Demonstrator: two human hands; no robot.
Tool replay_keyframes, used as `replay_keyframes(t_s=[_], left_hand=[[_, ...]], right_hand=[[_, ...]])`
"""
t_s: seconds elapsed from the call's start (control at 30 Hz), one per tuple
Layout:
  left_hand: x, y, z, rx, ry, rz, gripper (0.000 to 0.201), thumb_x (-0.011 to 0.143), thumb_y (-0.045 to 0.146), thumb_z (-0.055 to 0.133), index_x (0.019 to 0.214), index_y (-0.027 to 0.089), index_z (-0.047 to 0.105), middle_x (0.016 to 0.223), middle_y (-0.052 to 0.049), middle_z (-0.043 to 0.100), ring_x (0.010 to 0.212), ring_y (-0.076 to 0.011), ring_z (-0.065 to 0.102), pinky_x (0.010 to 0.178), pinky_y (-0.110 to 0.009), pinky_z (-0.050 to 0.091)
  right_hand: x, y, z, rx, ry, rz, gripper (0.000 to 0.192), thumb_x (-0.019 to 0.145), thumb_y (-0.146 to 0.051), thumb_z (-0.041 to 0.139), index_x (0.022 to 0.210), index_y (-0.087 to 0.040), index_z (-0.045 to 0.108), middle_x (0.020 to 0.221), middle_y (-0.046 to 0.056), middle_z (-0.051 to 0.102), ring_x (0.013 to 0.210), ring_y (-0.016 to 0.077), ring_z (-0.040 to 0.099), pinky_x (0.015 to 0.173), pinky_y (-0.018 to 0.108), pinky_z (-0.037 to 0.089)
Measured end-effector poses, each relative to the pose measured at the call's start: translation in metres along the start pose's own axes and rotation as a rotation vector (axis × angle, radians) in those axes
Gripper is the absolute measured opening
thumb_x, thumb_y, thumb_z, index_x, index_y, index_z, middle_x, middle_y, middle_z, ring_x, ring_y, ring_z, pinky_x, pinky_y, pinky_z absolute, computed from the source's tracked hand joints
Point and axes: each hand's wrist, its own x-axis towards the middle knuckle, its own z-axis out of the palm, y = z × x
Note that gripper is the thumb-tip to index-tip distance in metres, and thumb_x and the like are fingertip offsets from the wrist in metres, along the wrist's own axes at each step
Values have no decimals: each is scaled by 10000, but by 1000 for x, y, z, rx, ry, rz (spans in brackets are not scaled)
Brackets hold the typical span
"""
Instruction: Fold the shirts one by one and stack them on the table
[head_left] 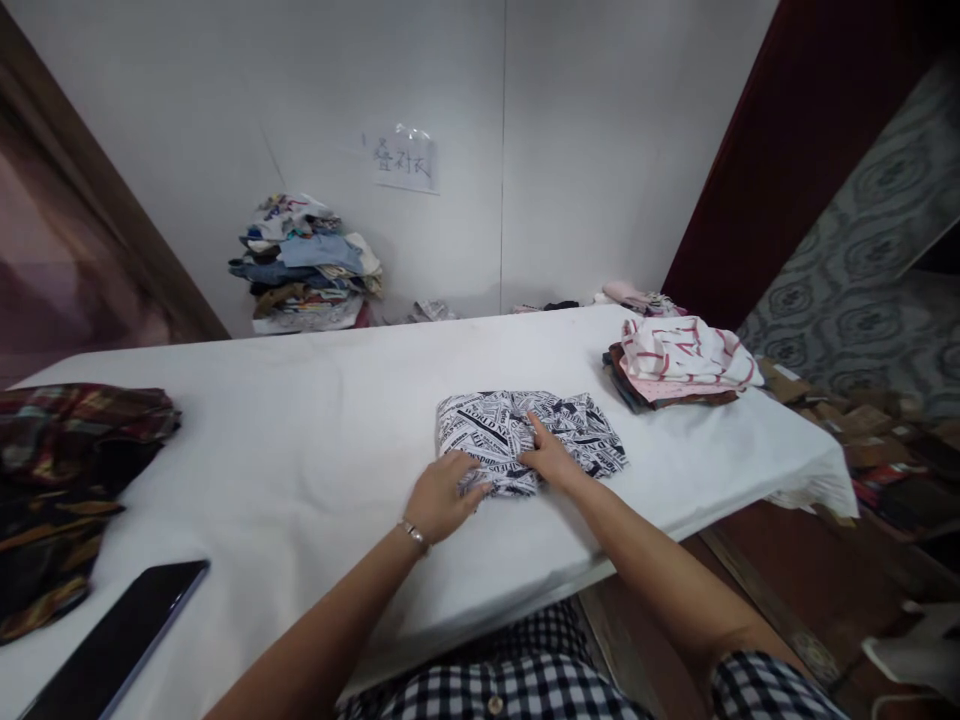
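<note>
Phone (116, 640): near left, on the table (300, 450).
My left hand (441, 500): fingers loose — on the cloth (491, 430), near left corner.
My right hand (553, 460): index and thumb spread, touching its middle.
Cloth: folded, mid-table.
Stack (686, 360): right.
Clothes pile (311, 265): far left.

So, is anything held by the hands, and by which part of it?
I cannot tell for certain: the left hand touches the newsprint-patterned cloth at its near left part, the right hand its top; any pinch is unclear.
</note>
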Motion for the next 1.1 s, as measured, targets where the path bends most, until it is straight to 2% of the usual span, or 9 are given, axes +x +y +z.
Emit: replay_keyframes(t_s=[0.13, 0.2, 0.27, 0.43, 0.57, 0.7, 0.83, 0.97, 1.1], left_hand=[[15, -29, -13, -165, 175, -523, 465, 830, 488, 520, 1155, 158, 563, 1166, -127, 612, 981, -238, 608, 824, -364, 489], [29, -40, -13, -300, 133, -773, 624, 793, 500, 573, 1272, 111, 487, 1178, -165, 620, 970, -253, 628, 773, -360, 510], [44, -44, -9, -498, 54, -908, 683, 765, 475, 624, 1298, 81, 461, 1116, -173, 657, 921, -248, 650, 689, -326, 523], [64, -36, -9, -743, -20, -907, 328, 740, 304, 643, 1009, 118, 611, 916, -103, 721, 808, -206, 674, 627, -264, 513], [48, -53, -33, -464, 136, -797, 350, 690, 353, 654, 979, 157, 620, 952, -78, 710, 886, -232, 655, 731, -298, 504], [10, -81, -54, -279, 146, -869, 369, 672, 374, 650, 978, 171, 608, 966, -91, 698, 901, -260, 640, 781, -341, 487], [-15, -92, -57, -216, 98, -934, 318, 682, 410, 625, 901, 181, 605, 879, -76, 696, 881, -270, 634, 773, -348, 480], [-14, -89, -57, -206, 85, -950, 331, 679, 372, 613, 934, 162, 604, 921, -96, 700, 875, -265, 631, 753, -331, 471], [-11, -90, -55, -209, 88, -933, 343, 679, 370, 609, 949, 159, 602, 943, -108, 700, 871, -264, 631, 744, -327, 466]], right_hand=[[-9, -4, -8, -188, 30, -96, 746, 718, -175, 613, 1425, -275, 399, 1309, 58, 567, 1161, 248, 542, 992, 406, 424], [-12, -10, -6, -311, 50, -163, 645, 777, -215, 574, 1405, -241, 433, 1419, 95, 463, 1287, 265, 438, 1052, 426, 363], [-13, -16, -1, -409, 5, -185, 558, 828, -260, 536, 1378, -200, 469, 1450, 125, 421, 1334, 274, 383, 1074, 434, 335], [-12, -28, 20, -519, -85, -196, 419, 847, -258, 527, 1261, -218, 577, 1340, 124, 526, 1237, 271, 480, 1006, 426, 403], [-24, -40, 34, -482, -152, -285, 425, 843, -260, 553, 1266, -222, 575, 1318, 107, 546, 1209, 254, 507, 1003, 387, 416], [-34, -51, 42, -482, -256, -367, 395, 853, -248, 556, 1243, -200, 594, 1369, 109, 516, 1242, 263, 483, 1032, 387, 397], [-25, -47, 30, -589, -148, -401, 432, 895, -271, 491, 1315, -177, 528, 1447, 113, 438, 1342, 255, 367, 1112, 420, 293], [-13, -23, 4, -803, -120, -182, 517, 910, -351, 473, 1388, -155, 446, 1514, 148, 327, 1413, 319, 225, 1122, 517, 209], [-13, -7, -15, -825, -207, -46, 593, 936, -484, 390, 1437, -167, 374, 1547, 137, 256, 1422, 308, 218, 1125, 512, 187]])
